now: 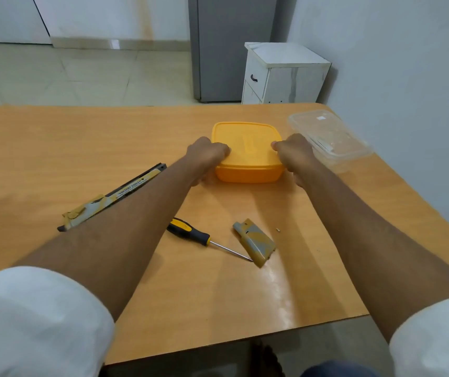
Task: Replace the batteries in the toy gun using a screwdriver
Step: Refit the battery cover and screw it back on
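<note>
Both hands gripped the yellow lidded box (247,152) at upper centre: left hand (207,153) and right hand (291,152) curled over opposite lid edges, probably to pry it open for batteries. Toy gun (114,197) lay at left, screwdriver (190,232) and detached cover (256,242) parked at lower centre, tiny screw (278,229) beside.

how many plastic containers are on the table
2. The orange lidded container sits mid-table, gripped by the left hand and right hand; the clear container lies at the far right corner.
</note>
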